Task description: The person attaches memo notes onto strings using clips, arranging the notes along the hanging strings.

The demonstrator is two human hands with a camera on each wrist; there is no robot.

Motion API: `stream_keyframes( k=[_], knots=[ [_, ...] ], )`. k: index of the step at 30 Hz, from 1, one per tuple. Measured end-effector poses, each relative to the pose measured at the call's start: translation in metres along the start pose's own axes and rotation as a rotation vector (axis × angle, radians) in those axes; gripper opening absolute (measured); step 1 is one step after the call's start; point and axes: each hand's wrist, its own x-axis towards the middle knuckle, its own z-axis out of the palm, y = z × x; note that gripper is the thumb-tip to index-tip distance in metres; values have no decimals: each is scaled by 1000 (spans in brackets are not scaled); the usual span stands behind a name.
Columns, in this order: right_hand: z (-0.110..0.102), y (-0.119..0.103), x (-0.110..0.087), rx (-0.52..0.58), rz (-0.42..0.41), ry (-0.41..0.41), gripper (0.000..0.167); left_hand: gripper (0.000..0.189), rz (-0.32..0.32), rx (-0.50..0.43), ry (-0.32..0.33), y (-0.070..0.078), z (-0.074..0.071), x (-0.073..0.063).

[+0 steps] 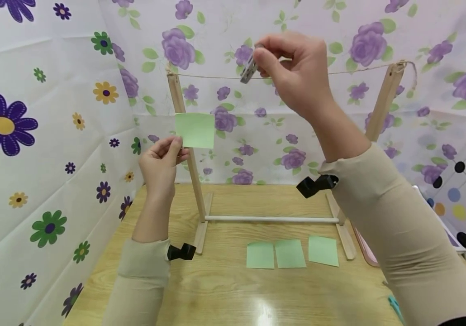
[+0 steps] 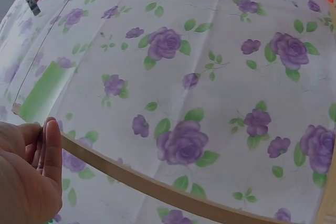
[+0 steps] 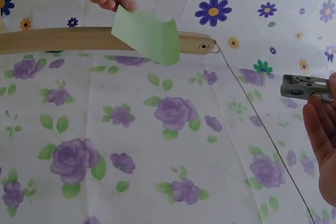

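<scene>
Beige right sleeve [image 1: 400, 235]: below a thin brown twine's [image 1: 212, 77] right end.
Right hand [image 1: 300, 72]: thumb and fingers pinch a grey clothespin [image 1: 248, 71] near the twine, apart from it.
Left hand [image 1: 159, 165]: thumb and fingers pinch a square, light-green paper note [image 1: 196, 131] below the twine's left end.
Other light-green notes [image 1: 290, 253]: three lie on the wood-grain table [image 1: 216, 285], below the twine.

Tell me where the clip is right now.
In the head view, the clip is at upper centre, pinched in the right hand, overlapping the string, above and right of the green note in the left hand.
</scene>
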Motion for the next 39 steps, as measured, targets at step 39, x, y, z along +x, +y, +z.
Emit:
stream_keyframes(
  k=[39],
  knots=[
    [88, 2, 59, -302, 419, -249, 23, 13, 20, -118, 18, 26, 22, 31]
  ],
)
